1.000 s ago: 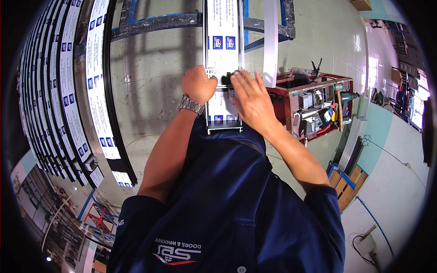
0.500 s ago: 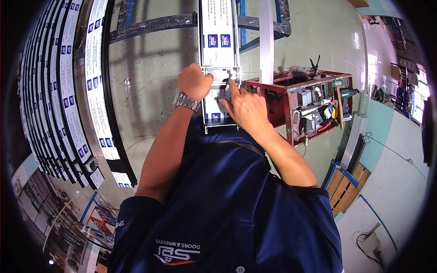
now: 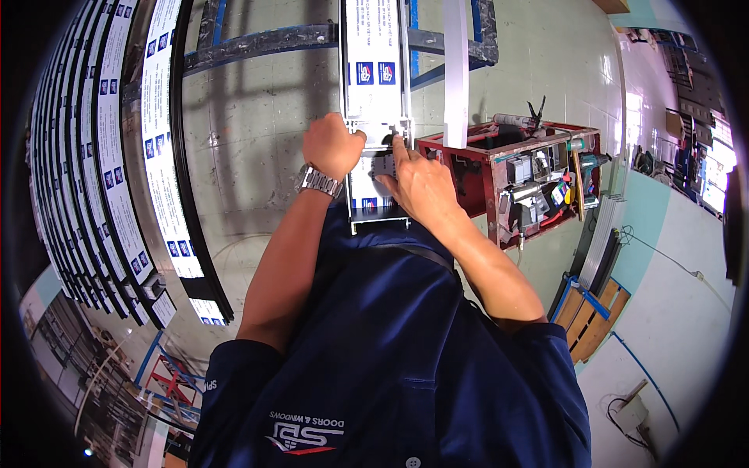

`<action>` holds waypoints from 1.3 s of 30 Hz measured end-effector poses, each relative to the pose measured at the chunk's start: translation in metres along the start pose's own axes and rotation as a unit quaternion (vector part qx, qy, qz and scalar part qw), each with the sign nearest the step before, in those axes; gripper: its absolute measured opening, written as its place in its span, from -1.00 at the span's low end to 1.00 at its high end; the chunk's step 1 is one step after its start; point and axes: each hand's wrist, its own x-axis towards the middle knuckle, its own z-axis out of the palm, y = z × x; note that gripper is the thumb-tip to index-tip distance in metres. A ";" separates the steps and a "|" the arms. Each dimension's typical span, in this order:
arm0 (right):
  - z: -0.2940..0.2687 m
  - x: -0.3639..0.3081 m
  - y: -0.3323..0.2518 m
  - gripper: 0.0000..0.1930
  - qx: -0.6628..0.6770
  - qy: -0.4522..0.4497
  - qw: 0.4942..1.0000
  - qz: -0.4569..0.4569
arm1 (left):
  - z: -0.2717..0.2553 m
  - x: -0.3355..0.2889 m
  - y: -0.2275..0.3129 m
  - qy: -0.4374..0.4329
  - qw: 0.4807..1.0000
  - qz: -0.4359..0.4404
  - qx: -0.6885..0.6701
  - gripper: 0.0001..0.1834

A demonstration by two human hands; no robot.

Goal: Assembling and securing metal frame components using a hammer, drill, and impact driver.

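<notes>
Just ahead of the dark blue shirt (image 3: 367, 320), the near end of a long, white-filmed metal bar (image 3: 371, 97), running straight away between both hands. Probably stiff, awkward more for length than weight, slick on the film and easily scratched; best held by both side edges. At its left edge, left hand (image 3: 331, 148), fingers curled together, thumb beside a silver piece (image 3: 374, 136) across the bar; impossible to tell whether clamped. Over the right edge, right hand (image 3: 425, 186), forefinger stretched onto the bar, thumb spread apart. Farther right, a red toolbox (image 3: 492, 191); farther left, other filmed bars (image 3: 109, 140); beyond, a dark bench frame (image 3: 269, 47).
</notes>
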 end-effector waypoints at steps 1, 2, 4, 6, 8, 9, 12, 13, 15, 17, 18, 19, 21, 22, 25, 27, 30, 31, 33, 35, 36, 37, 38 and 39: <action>0.001 0.000 0.001 -0.34 0.001 -0.002 1.000 0.002 | 0.000 0.000 0.000 -0.003 1.000 0.000 0.001 -0.65; 0.003 0.001 0.003 -0.33 0.006 0.001 1.000 -0.004 | 0.000 0.000 0.000 0.005 1.000 0.004 -0.007 -0.66; 0.003 0.002 0.004 -0.32 0.012 0.006 1.000 -0.009 | -0.001 -0.001 0.001 0.012 1.000 0.010 -0.013 -0.67; -0.001 0.004 0.003 -0.32 0.020 -0.014 1.000 0.001 | -0.004 -0.003 0.002 0.021 1.000 0.010 0.001 -0.66; -0.001 0.002 0.003 -0.33 0.022 -0.019 0.999 0.017 | -0.002 -0.003 0.004 0.029 0.999 0.018 0.002 -0.67; -0.002 0.001 0.003 -0.34 0.024 -0.028 0.999 0.028 | 0.000 -0.004 0.003 0.036 0.999 0.022 0.000 -0.67; -0.001 0.001 0.002 -0.34 0.048 -0.040 0.997 0.047 | 0.011 0.001 -0.009 0.062 0.997 0.046 -0.010 -0.70; 0.010 0.000 0.008 -0.35 0.073 -0.022 0.997 0.030 | 0.008 0.002 -0.006 0.026 0.998 0.050 -0.035 -0.70; 0.027 -0.010 0.017 -0.40 0.149 0.050 0.987 -0.027 | 0.004 0.004 -0.020 -0.009 0.997 0.063 -0.047 -0.71; 0.022 -0.031 0.031 -0.48 0.240 0.114 0.962 -0.062 | -0.002 0.000 -0.015 0.017 0.998 0.036 -0.041 -0.71; 0.018 -0.041 0.041 -0.54 0.284 0.125 0.949 -0.055 | -0.001 0.000 -0.012 0.024 0.998 0.054 -0.039 -0.72; 0.025 -0.051 0.056 -0.68 0.323 0.187 0.927 -0.044 | -0.001 -0.001 -0.009 0.034 0.997 0.066 -0.034 -0.73; 0.062 -0.072 0.105 -0.80 0.323 0.248 0.913 0.031 | -0.001 0.001 -0.003 0.019 0.997 0.062 -0.038 -0.72; 0.064 -0.084 0.127 -0.82 0.284 0.194 0.931 0.122 | -0.002 0.002 -0.005 0.012 0.998 0.040 -0.042 -0.69; 0.105 -0.119 0.211 -0.61 0.244 0.166 0.905 0.305 | -0.002 0.009 -0.026 0.003 0.995 0.006 -0.098 -0.71; 0.138 -0.144 0.263 -0.66 0.232 0.220 0.870 0.375 | 0.002 0.011 -0.021 0.000 0.992 0.025 -0.122 -0.75; 0.145 -0.156 0.312 -0.65 0.220 0.278 0.843 0.406 | -0.002 0.008 -0.017 -0.007 0.992 0.015 -0.123 -0.76; 0.145 -0.154 0.327 -0.67 0.194 0.298 0.843 0.404 | -0.003 0.008 -0.015 -0.013 0.993 0.005 -0.121 -0.76; 0.138 -0.142 0.358 -0.70 0.171 0.324 0.840 0.400 | -0.004 0.008 -0.015 -0.014 0.991 0.009 -0.132 -0.76; 0.128 -0.124 0.384 -0.70 0.135 0.335 0.854 0.374 | -0.006 0.004 -0.006 -0.033 0.990 0.002 -0.138 -0.77; 0.123 -0.114 0.394 -0.66 0.122 0.335 0.854 0.380 | -0.005 0.004 -0.004 -0.029 0.990 0.005 -0.136 -0.77; 0.117 -0.100 0.401 -0.63 0.146 0.327 0.845 0.397 | -0.005 0.003 -0.006 -0.020 0.990 0.000 -0.138 -0.78; 0.111 -0.088 0.407 -0.60 0.169 0.319 0.836 0.413 | -0.005 0.003 -0.009 -0.012 0.990 -0.005 -0.141 -0.78; 0.105 -0.080 0.412 -0.56 0.146 0.299 0.847 0.414 | -0.006 0.005 -0.011 -0.028 0.988 -0.033 -0.150 -0.32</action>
